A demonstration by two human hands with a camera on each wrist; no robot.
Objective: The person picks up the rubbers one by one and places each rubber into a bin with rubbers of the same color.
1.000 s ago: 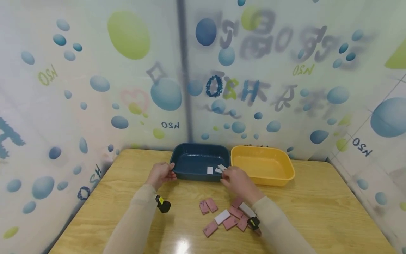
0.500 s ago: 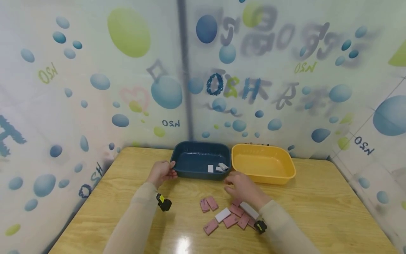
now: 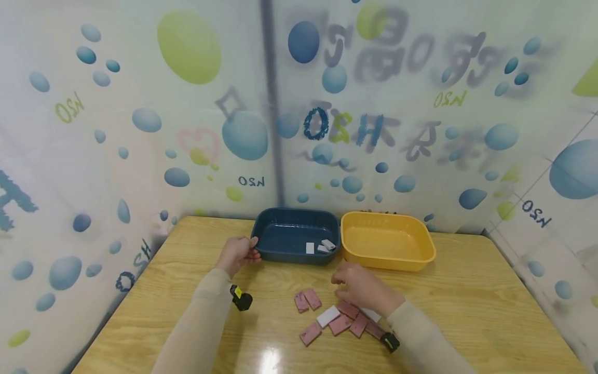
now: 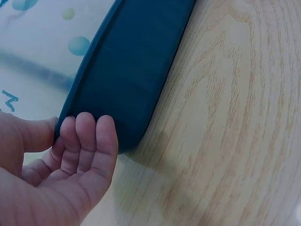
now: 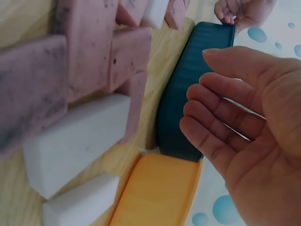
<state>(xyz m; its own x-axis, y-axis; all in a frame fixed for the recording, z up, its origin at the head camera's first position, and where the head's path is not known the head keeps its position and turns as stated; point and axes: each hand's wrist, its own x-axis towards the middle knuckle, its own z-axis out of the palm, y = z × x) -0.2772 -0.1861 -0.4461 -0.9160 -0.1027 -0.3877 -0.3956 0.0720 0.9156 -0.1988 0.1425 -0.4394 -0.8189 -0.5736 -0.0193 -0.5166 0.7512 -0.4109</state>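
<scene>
My left hand point(image 3: 235, 255) pinches the left front corner of the dark blue bin point(image 3: 291, 257), thumb on the rim and fingers against the outer wall point(image 4: 127, 70). Inside that bin lie three small white blocks point(image 3: 310, 248), at the right front. My right hand point(image 3: 366, 286) holds nothing; in the right wrist view its fingers point(image 5: 221, 108) are loosely bent and apart from the blocks. It hovers just behind a loose group of pink blocks point(image 3: 340, 325) with dark marks. Among them lie white blocks point(image 3: 328, 316), and a larger white block point(image 5: 80, 141) shows close up beside the pink ones.
A yellow bin point(image 3: 385, 261) stands right of the blue one, nearly touching it. Both are at the back of the wooden table point(image 3: 467, 301), near a patterned wall point(image 3: 299, 156). Two pink blocks point(image 3: 307, 300) lie slightly apart from the group.
My right hand let go of a white block in the blue bin, then drew back toward the blocks on the table. My left hand stays on the bin's corner.
</scene>
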